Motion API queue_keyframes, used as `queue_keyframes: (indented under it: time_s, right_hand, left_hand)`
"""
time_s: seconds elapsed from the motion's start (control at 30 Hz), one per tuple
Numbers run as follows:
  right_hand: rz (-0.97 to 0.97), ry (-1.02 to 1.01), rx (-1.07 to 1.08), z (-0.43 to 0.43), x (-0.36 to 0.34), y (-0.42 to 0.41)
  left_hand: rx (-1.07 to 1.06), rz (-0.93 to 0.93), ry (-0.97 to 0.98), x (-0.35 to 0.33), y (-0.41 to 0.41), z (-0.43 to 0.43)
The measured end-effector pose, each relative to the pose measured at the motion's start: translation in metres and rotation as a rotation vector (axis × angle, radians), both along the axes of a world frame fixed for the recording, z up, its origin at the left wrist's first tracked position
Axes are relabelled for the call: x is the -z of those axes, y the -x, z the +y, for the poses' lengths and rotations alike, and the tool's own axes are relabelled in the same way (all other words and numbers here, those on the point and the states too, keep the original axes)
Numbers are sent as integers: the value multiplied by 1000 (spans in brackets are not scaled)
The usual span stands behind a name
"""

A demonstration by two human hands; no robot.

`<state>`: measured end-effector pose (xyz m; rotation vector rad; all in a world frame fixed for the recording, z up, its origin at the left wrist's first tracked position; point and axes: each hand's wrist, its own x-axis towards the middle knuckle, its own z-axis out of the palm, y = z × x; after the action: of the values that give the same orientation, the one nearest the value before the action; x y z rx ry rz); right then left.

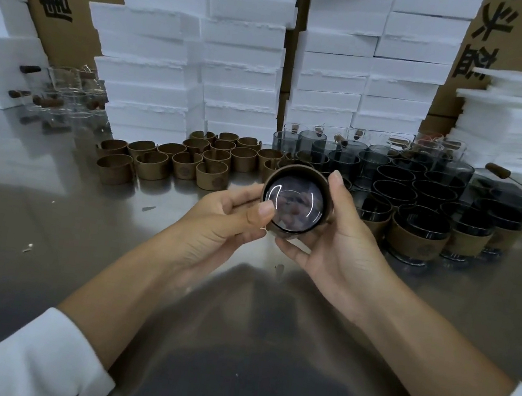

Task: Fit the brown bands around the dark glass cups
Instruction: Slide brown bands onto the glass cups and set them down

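Now you are gripping a round dark glass cup (294, 202) in both hands over the shiny steel table (49, 218), with a brown paper band (303, 171) wrapping its wall. Your left hand (226, 220) is pinching the 8 o'clock edge, and your right hand (339, 242) is cupping 4 o'clock. Loose brown bands (184, 163) are crowding 11 o'clock, unbanded dark cups (399, 183) 2 o'clock; open steel is lying at 9 o'clock.

The round dark glass cup (294, 203) looks glossy; its brown band (303, 171) is matt, cork-like. The grey metal tabletop (51, 202) has a dull sheen.
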<state>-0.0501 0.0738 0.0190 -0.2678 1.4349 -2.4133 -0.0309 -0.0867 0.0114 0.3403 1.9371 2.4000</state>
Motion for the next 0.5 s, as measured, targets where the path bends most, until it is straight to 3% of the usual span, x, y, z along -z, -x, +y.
queue_keyframes:
  time_s: [0.23, 0.5]
  right_hand:
    - [59, -95, 24, 0, 0, -1]
    - [-53, 27, -38, 0, -3, -3]
  left_hand:
    - [-22, 28, -30, 4, 1, -5]
    - [-34, 96, -119, 5, 3, -2]
